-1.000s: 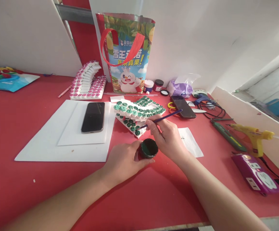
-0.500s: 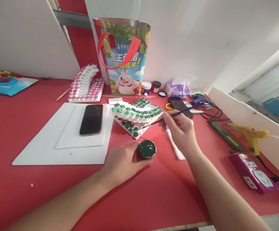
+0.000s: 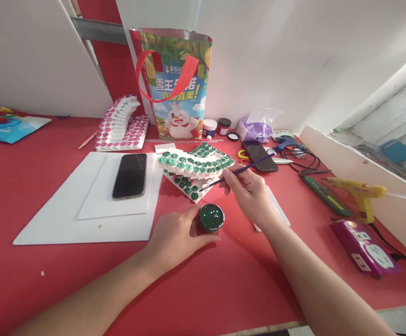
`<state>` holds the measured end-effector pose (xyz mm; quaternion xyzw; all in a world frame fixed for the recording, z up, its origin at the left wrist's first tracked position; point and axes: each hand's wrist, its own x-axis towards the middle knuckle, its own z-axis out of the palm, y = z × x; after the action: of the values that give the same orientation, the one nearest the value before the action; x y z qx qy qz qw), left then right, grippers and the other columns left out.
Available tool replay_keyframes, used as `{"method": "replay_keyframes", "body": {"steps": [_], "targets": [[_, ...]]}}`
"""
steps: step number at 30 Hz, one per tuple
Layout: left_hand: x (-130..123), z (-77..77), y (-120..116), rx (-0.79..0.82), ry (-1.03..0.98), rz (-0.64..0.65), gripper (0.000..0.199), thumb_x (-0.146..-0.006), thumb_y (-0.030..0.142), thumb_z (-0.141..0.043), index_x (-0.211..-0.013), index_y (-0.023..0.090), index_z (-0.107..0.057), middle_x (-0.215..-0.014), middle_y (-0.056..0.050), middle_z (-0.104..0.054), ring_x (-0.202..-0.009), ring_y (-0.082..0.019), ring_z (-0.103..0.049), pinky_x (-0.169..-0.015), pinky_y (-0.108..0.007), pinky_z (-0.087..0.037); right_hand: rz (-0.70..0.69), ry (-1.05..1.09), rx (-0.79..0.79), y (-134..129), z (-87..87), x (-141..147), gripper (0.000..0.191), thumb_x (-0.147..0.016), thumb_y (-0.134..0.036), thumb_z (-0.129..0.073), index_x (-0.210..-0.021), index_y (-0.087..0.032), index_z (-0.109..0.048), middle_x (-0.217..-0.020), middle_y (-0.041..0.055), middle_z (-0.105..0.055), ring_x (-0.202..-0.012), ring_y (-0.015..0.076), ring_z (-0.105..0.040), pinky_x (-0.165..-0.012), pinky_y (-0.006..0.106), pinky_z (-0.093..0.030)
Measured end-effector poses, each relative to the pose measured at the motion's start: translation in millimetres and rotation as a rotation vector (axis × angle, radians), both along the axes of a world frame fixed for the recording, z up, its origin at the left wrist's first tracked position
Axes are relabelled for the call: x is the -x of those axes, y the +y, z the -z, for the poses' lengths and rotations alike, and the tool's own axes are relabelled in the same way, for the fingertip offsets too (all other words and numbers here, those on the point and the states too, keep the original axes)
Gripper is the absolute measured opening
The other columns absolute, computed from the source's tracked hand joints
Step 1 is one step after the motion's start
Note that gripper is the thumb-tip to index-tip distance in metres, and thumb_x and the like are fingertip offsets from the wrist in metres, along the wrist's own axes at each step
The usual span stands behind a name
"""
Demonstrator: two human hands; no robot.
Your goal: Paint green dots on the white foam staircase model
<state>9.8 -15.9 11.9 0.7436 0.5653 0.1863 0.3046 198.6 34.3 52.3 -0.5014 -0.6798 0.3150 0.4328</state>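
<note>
My left hand is curled round a small jar of dark green paint on the red table. Between the thumb and fingers of my right hand is a thin blue paintbrush, its tip pointing down and left. That tip is at the lower right part of a white stepped model, whose rows of small rosettes are painted green. A few rosettes near the tip look white. Whether the bristles touch the model I cannot tell.
On white boards at left lies a phone. Behind stand a pink-and-white model and a printed bag. To the right are a second phone, a green cutter, a yellow glue gun and a purple power strip.
My right hand and the brush have shifted left and slightly down, bringing the tip nearer the model's lower corner. My left hand still holds the jar. The whole view has shifted slightly.
</note>
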Motion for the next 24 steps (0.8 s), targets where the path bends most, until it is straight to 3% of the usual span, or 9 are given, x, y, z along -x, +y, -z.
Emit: {"method": "replay_keyframes", "body": {"steps": [14,20,24], "targets": [[-0.5,-3.2,-0.1,0.027,0.01,0.005,0.05,-0.078,0.061,-0.073,-0.112,0.024,-0.07,-0.063,0.001,-0.065,-0.062,-0.023,-0.063,-0.057,-0.028,-0.036,0.019,-0.087,-0.067,0.2,1.6,-0.5,0.029,-0.101,-0.036,-0.052,-0.079,-0.02,-0.06,-0.076,0.0028,-0.067,-0.065,0.0132,-0.06,-0.062,0.025,-0.047],[-0.8,-2.8,-0.3,0.021,-0.001,0.008,0.051,-0.079,0.062,-0.072,-0.114,0.024,-0.069,-0.061,0.002,-0.064,-0.061,-0.023,-0.063,-0.057,-0.029,-0.038,-0.057,-0.069,-0.067,-1.4,5.1,4.0,0.031,-0.101,-0.041,-0.05,-0.08,-0.021,-0.061,-0.084,0.004,-0.069,-0.07,0.0145,-0.061,-0.063,0.026,-0.049],[-0.7,-3.1,0.1,0.018,0.001,0.01,0.051,-0.079,0.062,-0.072,-0.113,0.024,-0.069,-0.06,0.002,-0.063,-0.061,-0.023,-0.064,-0.057,-0.028,-0.039,0.001,-0.118,-0.087,-1.8,2.8,2.6,0.029,-0.101,-0.038,-0.052,-0.078,-0.021,-0.06,-0.078,0.0031,-0.067,-0.067,0.0138,-0.059,-0.061,0.025,-0.048]]}}
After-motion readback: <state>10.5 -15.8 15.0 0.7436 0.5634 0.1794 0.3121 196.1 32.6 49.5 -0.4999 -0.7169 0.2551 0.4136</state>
